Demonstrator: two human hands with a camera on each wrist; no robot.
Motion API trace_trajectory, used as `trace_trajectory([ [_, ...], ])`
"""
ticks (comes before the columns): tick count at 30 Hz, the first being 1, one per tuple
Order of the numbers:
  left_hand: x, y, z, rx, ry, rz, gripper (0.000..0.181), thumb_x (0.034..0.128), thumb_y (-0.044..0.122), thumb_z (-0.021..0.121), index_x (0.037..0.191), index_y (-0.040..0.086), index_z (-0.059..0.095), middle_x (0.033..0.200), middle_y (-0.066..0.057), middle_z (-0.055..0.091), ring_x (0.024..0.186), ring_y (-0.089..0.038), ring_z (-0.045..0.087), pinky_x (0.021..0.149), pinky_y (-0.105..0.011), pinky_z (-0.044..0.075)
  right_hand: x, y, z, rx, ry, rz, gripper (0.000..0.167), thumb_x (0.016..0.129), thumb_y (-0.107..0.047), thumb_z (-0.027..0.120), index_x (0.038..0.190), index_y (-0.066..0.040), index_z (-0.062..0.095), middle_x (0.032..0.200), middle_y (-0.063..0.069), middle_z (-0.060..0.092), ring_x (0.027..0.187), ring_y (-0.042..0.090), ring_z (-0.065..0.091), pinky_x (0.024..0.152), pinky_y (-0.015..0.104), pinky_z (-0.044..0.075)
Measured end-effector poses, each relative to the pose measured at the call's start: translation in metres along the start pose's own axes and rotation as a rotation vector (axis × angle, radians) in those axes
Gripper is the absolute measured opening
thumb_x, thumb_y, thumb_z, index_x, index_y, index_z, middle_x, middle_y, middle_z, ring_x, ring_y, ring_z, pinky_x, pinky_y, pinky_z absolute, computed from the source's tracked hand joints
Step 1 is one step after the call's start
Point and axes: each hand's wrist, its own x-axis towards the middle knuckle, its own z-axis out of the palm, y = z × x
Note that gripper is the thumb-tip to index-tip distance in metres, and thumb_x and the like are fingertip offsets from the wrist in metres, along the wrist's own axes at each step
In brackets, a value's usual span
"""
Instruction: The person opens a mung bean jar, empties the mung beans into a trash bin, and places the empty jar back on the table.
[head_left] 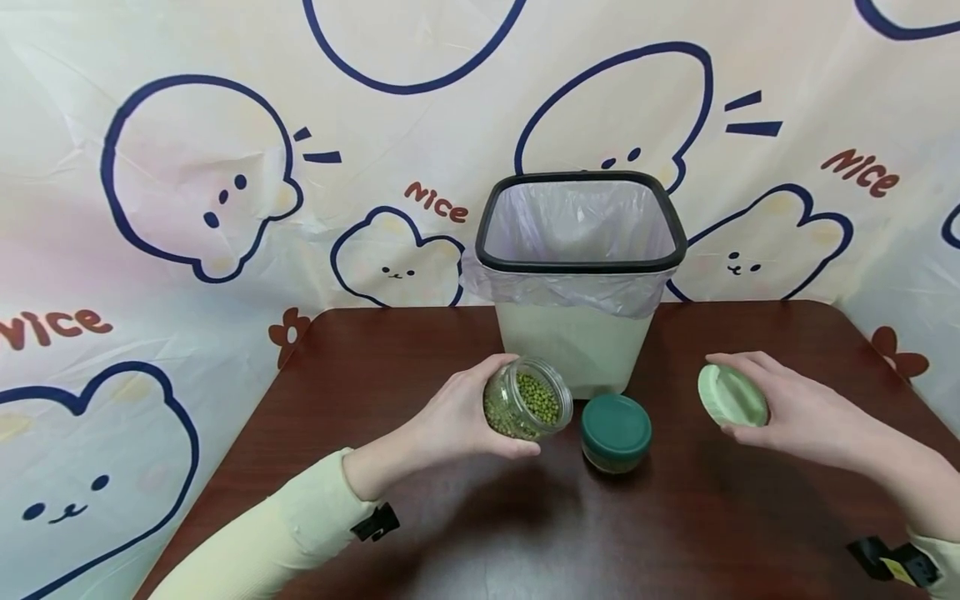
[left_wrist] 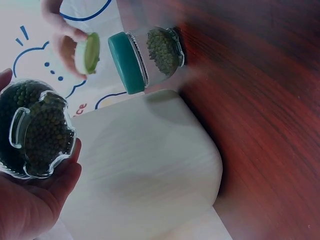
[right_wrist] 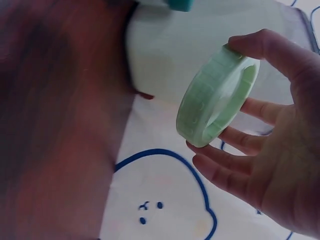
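The left hand point(head_left: 461, 414), its fingers and thumb curled round a clear glass jar point(head_left: 504, 414) of small green beans point(head_left: 538, 398), holds it above the dark reddish-brown wooden table point(head_left: 360, 358). The jar's long axis leans over: its uncapped mouth faces right and up toward the head camera. Out to the right, well apart, the right hand point(head_left: 813, 417) pinches a pale green round lid point(head_left: 733, 397) between thumb and fingertips, the lid tilted on edge. The relation that matters is this gap: the mouth points toward the lid's side, yet the two are not aligned.

Between the hands, upright on the table, is a squat glass jar with a teal lid point(head_left: 617, 429), just beside the open jar's mouth and nearer the left hand than the right. Beyond both jars is a cream plastic bin point(head_left: 573, 342) with a black rim and a translucent bag liner point(head_left: 585, 221).
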Motion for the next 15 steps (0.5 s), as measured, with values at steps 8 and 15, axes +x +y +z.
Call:
trace_trajectory([
  [8,-0.002,-0.001,0.0,-0.013,0.014,0.006,0.091,0.0625,0.038,0.091,0.137,0.011,0.047,0.119,0.004,0.061,0.104,-0.01,0.058,0.085,-0.032,0.051,0.008,0.018,0.024,-0.022,-0.11,0.033,0.081,0.071,-0.035,0.084,0.137,-0.006,0.046,0.114,0.018,0.053,0.083,0.024,0.054,0.057,0.035,0.044],
  [15,-0.003,-0.001,-0.002,-0.018,0.024,0.003,0.09,0.0619,0.036,0.092,0.136,0.013,0.047,0.118,0.006,0.061,0.103,-0.008,0.057,0.085,-0.031,0.051,0.014,0.033,0.037,-0.043,-0.215,0.07,0.079,0.071,-0.035,0.083,0.134,-0.002,0.049,0.113,0.02,0.054,0.081,0.024,0.054,0.061,0.038,0.045],
])
